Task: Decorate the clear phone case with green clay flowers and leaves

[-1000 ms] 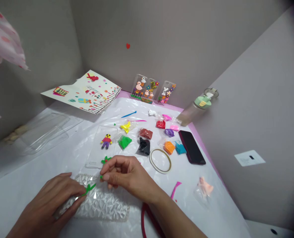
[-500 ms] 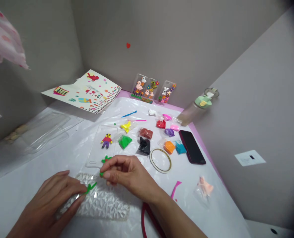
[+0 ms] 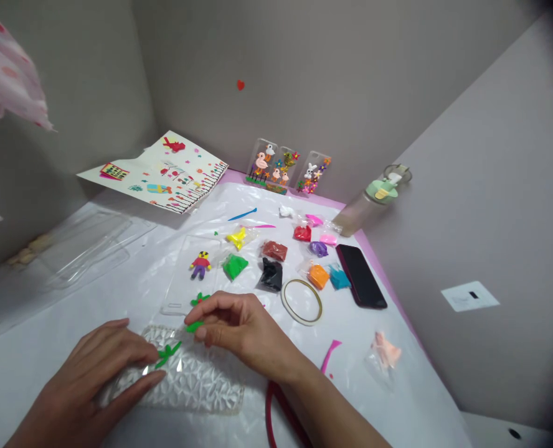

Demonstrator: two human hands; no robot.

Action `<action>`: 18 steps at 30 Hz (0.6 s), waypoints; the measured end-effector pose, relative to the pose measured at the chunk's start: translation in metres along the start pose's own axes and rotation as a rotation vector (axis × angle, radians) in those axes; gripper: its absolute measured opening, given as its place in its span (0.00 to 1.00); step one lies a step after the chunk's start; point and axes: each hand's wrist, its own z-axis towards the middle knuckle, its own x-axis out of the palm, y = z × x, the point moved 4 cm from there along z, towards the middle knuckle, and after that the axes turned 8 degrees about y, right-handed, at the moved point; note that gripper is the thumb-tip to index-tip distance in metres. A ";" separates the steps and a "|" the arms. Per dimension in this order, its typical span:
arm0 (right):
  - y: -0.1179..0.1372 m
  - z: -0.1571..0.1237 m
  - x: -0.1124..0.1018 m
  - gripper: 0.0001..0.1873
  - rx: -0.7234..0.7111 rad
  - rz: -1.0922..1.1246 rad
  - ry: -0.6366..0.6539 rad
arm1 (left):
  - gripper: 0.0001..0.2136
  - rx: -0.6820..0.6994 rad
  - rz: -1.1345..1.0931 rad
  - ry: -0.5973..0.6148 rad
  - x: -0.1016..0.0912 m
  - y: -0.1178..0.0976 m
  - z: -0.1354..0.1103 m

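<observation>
My right hand (image 3: pixel 239 328) pinches a small strip of green clay (image 3: pixel 193 326) between thumb and fingertips, just above a clear faceted phone case (image 3: pixel 202 384) lying on the white table. My left hand (image 3: pixel 94 373) rests on the left part of that case, fingers together, its fingertips touching a green clay sprig (image 3: pixel 167 353) stuck on the case. Beyond lies a second clear case (image 3: pixel 183 274) carrying a small clay figure (image 3: pixel 200 264) and a green clay bit (image 3: pixel 199 300).
Several small bags of coloured clay (image 3: pixel 271 274) lie mid-table, with a tape ring (image 3: pixel 301 302), a dark phone (image 3: pixel 360 275), a pink tool (image 3: pixel 330 354) and a bottle (image 3: pixel 367 205). Decorated cases (image 3: pixel 286 167) lean on the back wall beside a craft sheet (image 3: pixel 159 173).
My right hand has lifted slightly and the green strip in its pinch now shows more. My left hand has spread a little on the case, with the sprig still at its fingertips.
</observation>
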 end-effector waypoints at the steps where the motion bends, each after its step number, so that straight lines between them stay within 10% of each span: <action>1: -0.001 0.000 0.000 0.20 0.005 0.018 -0.005 | 0.03 -0.025 -0.006 -0.017 -0.003 0.001 0.000; 18: -0.010 0.005 0.007 0.29 -0.016 0.161 -0.046 | 0.08 0.189 0.001 -0.096 -0.012 -0.059 0.051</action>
